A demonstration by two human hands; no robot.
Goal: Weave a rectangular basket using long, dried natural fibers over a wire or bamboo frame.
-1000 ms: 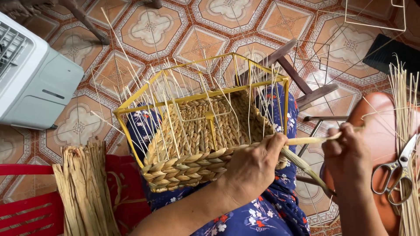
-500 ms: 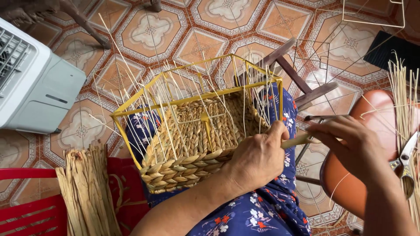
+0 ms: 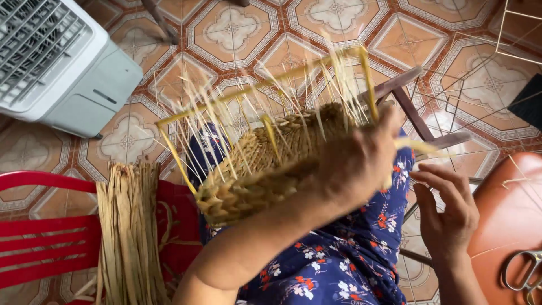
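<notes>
A home used for basket weaving: patterned floor tiles [image 3: 237, 34] fill the top of the frame, a white air cooler [image 3: 56, 62] stands at upper left, and dried straw bundles [image 3: 130, 226] lie across a red plastic chair [image 3: 39, 237] at lower left.

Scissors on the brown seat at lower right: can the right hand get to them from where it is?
Probably yes. The right hand is open and empty, the scissors lie just beyond it on the brown seat, and nothing visible sits between them.
</notes>
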